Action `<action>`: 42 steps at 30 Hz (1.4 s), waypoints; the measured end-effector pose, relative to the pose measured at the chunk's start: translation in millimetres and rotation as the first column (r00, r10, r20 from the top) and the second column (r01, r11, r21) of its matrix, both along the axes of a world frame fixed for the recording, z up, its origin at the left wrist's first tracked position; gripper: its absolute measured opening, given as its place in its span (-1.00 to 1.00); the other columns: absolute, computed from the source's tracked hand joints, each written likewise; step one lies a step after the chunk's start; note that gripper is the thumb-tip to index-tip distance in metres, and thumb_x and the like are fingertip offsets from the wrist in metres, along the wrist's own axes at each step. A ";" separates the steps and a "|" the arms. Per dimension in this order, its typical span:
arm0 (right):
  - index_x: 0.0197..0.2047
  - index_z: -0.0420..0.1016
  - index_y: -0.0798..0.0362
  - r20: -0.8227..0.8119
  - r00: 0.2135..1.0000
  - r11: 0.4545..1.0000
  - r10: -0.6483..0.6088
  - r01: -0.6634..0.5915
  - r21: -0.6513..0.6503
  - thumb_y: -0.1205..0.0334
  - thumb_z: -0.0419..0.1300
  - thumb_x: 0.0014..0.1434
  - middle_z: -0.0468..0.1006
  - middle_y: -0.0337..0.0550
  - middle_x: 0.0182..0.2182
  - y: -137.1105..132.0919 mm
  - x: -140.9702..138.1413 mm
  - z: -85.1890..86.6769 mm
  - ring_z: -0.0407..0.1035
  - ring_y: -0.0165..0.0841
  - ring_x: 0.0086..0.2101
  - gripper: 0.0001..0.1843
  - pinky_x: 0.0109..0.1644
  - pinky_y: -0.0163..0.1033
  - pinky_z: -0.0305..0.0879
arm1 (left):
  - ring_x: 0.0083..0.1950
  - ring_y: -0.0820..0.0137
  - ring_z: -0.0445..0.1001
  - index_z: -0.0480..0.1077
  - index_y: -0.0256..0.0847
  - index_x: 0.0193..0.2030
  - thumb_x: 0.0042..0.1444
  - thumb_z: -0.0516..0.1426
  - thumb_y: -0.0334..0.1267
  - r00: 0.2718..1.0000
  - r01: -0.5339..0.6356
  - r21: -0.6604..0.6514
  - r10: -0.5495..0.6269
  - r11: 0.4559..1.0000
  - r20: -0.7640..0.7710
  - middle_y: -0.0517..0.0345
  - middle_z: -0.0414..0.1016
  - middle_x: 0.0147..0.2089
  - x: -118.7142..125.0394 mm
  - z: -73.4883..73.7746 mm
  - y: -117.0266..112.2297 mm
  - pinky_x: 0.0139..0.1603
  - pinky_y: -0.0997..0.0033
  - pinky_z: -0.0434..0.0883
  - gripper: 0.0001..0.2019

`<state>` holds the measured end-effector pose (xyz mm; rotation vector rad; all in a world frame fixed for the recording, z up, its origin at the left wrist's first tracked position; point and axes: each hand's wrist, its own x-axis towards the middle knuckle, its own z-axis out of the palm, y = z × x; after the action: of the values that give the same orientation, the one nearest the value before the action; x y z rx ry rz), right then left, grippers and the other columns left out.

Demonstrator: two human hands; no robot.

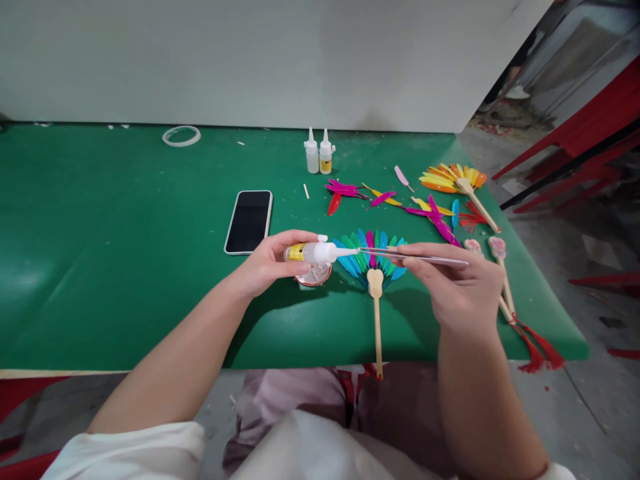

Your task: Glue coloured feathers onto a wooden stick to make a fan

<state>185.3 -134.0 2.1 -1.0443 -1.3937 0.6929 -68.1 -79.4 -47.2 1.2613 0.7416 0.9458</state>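
My left hand (pixel 267 263) is closed around a glue bottle (pixel 305 252) with a yellow label, tilted on its side so its nozzle points right. In my right hand (pixel 457 280) is a pair of metal tweezers (pixel 425 257), its tips meeting the nozzle's end. Whatever the tips pinch is too small to make out. Below them on the table lies a feather fan (pixel 375 283) of blue, green and magenta feathers with a wooden handle reaching past the front edge. Partly hidden under the bottle is a small round container (pixel 316 275) with shiny contents.
On the green table (pixel 125 253) lie a phone (pixel 249 222), a tape ring (pixel 181 137) and loose magenta feathers (pixel 345 189). Two glue bottles (pixel 312 157) stand near the back panel. A yellow-orange fan (pixel 467 187) and tasselled wooden sticks (pixel 505 283) lie right. Red chairs (pixel 590 127) stand beyond.
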 end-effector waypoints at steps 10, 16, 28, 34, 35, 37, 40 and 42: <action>-0.33 0.61 -0.08 -0.018 1.000 1.000 0.020 -0.020 -0.024 0.42 0.30 0.01 0.62 -0.31 -0.41 -0.6 0.4 3.4 0.52 -0.38 -0.42 -0.80 -0.35 -0.33 0.50 | -0.20 0.43 0.48 0.51 -0.06 -0.12 -0.16 0.33 -0.37 1.000 -0.013 -0.008 0.014 1.000 0.012 0.15 0.55 -0.15 -0.3 1.1 -1.2 -0.19 0.52 0.39 -0.61; -0.34 0.61 -0.08 -0.045 0.999 0.995 0.023 -0.027 -0.097 0.41 0.30 0.00 0.62 -0.31 -0.41 -2.3 -1.0 4.6 0.53 -0.35 -0.39 -0.81 -0.31 -0.30 0.52 | -0.19 0.44 0.48 0.51 -0.04 -0.12 -0.16 0.33 -0.38 0.999 -0.018 -0.008 0.018 1.000 0.028 0.16 0.55 -0.12 0.7 1.0 -0.9 -0.18 0.53 0.39 -0.61; -0.32 0.61 -0.07 -0.097 0.994 0.998 0.049 -0.053 -0.039 0.42 0.30 0.00 0.61 -0.31 -0.45 3.6 0.8 2.7 0.53 -0.38 -0.43 -0.80 -0.35 -0.34 0.52 | -0.21 0.40 0.48 0.52 -0.07 -0.15 -0.19 0.34 -0.36 0.999 -0.047 -0.022 0.047 0.999 0.026 0.13 0.56 -0.15 1.4 2.9 -1.8 -0.21 0.48 0.39 -0.62; -0.30 0.60 -0.05 -0.114 0.991 0.992 0.064 -0.076 -0.098 0.37 0.29 0.03 0.62 -0.26 -0.40 2.7 -0.1 0.8 0.53 -0.31 -0.39 -0.84 -0.30 -0.23 0.53 | -0.21 0.40 0.48 0.52 -0.07 -0.14 -0.20 0.34 -0.36 0.999 -0.042 -0.015 0.042 0.999 0.015 0.12 0.56 -0.16 1.0 2.1 -0.6 -0.21 0.48 0.39 -0.61; -0.30 0.60 -0.05 -0.117 0.991 0.992 0.069 -0.080 -0.096 0.38 0.29 0.03 0.62 -0.26 -0.40 2.5 -0.5 0.8 0.53 -0.31 -0.38 -0.84 -0.30 -0.23 0.53 | -0.22 0.39 0.48 0.52 -0.08 -0.13 -0.20 0.34 -0.35 0.999 -0.044 -0.016 0.044 0.999 0.012 0.11 0.56 -0.17 0.8 2.1 -0.6 -0.22 0.47 0.39 -0.60; -0.30 0.60 -0.06 -0.122 0.990 0.993 0.068 -0.079 -0.088 0.39 0.29 0.03 0.62 -0.26 -0.40 2.1 -1.5 1.1 0.53 -0.30 -0.38 -0.83 -0.30 -0.24 0.53 | -0.22 0.38 0.48 0.52 -0.08 -0.14 -0.20 0.35 -0.35 0.999 -0.049 -0.013 0.049 0.999 0.007 0.11 0.55 -0.16 0.5 1.9 -0.7 -0.22 0.46 0.39 -0.61; -0.31 0.60 -0.05 -0.129 0.990 0.994 0.049 -0.061 -0.088 0.38 0.29 0.02 0.62 -0.25 -0.42 1.4 -2.8 1.4 0.53 -0.30 -0.39 -0.84 -0.31 -0.23 0.53 | -0.21 0.39 0.48 0.52 -0.07 -0.14 -0.20 0.35 -0.35 0.999 -0.045 -0.007 0.045 0.999 0.008 0.12 0.55 -0.14 0.5 1.7 -0.9 -0.20 0.46 0.39 -0.61; -0.32 0.60 -0.03 -0.124 0.992 0.993 0.037 -0.050 -0.106 0.36 0.30 0.01 0.62 -0.24 -0.42 1.2 -3.2 0.9 0.53 -0.29 -0.39 -0.87 -0.30 -0.21 0.53 | -0.20 0.41 0.48 0.51 -0.05 -0.14 -0.19 0.34 -0.35 0.999 -0.030 -0.004 0.030 1.000 0.012 0.14 0.55 -0.14 0.7 1.7 -0.9 -0.19 0.49 0.39 -0.61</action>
<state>182.1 -132.8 3.0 -1.0417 -1.2882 0.8587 -67.5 -80.3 -45.5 1.2437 0.7541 0.9749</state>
